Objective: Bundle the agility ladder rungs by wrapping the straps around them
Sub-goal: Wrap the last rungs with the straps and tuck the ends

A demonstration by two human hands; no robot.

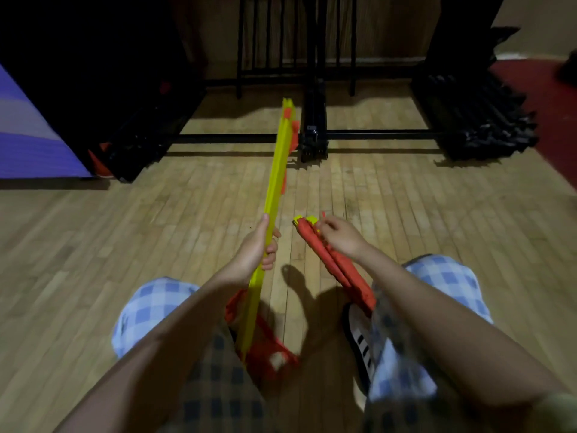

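A stack of long yellow ladder rungs stands on edge, running from my lap toward the far rack, with orange strap pieces hanging along its right side. My left hand grips this stack near its middle. A second bundle of rungs wrapped in orange strap lies slanted on my right leg. My right hand holds its upper end and pinches the loose orange strap tip between fingers. More orange strap is heaped on the floor between my legs.
I sit on a wooden plank floor with checked trousers and a striped shoe in view. A black metal rack and black folded gear stand ahead. A purple mat leans at the left.
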